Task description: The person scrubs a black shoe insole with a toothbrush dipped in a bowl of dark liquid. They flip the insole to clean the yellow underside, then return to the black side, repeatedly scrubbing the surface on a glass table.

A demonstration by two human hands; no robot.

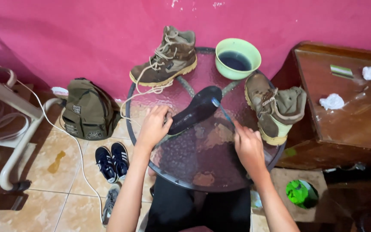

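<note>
A dark shoe insole lies slanted on a round glass table. My left hand grips the insole's near end. My right hand holds a thin blue toothbrush, whose head touches the insole's upper part. One brown boot with loose laces stands at the table's far left. A second brown boot sits at the right edge, tongue pulled open.
A green bowl of dark water stands at the table's back. A wooden side table with crumpled tissues is on the right. On the tiled floor sit an olive backpack, dark sneakers, a white cable and a green object.
</note>
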